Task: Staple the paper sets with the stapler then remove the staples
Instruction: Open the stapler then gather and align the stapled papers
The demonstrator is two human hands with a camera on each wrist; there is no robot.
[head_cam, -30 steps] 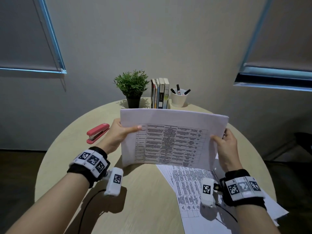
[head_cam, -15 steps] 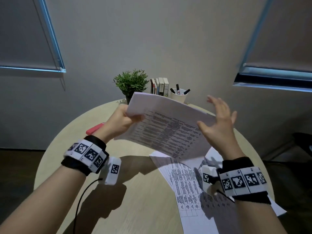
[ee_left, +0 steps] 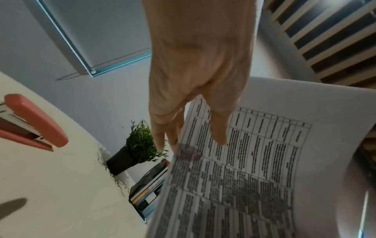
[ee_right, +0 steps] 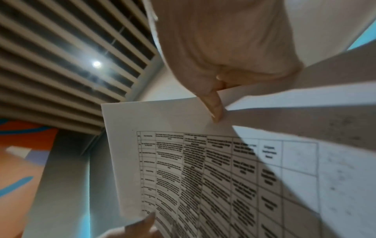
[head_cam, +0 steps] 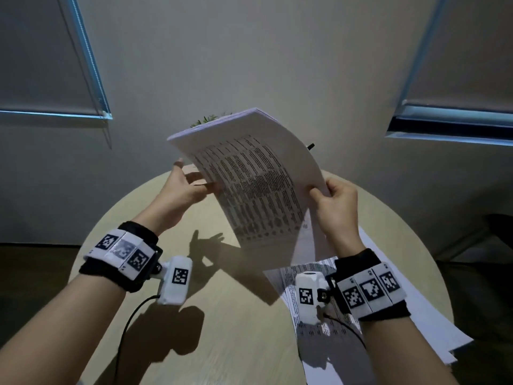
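A thick paper set (head_cam: 255, 184), printed with a table, is held up above the round table, its top leaning away and to the left. My right hand (head_cam: 327, 195) pinches its right edge between thumb (ee_right: 213, 106) and fingers. My left hand (head_cam: 194, 179) is at the left edge with straight fingers (ee_left: 160, 136) behind the sheets and the thumb lying on the printed front. The pink stapler (ee_left: 34, 119) lies on the table left of my left hand; the head view does not show it.
More printed sheets (head_cam: 416, 315) lie fanned out on the wooden table (head_cam: 222, 329) under my right wrist. A potted plant (ee_left: 140, 145) and a row of books (ee_left: 148, 193) stand at the far edge, mostly hidden behind the raised paper in the head view.
The paper set has swung from lying wide between both hands to standing tall and tilted. My right hand let go, opened, then took the right edge again. My left fingers have straightened.
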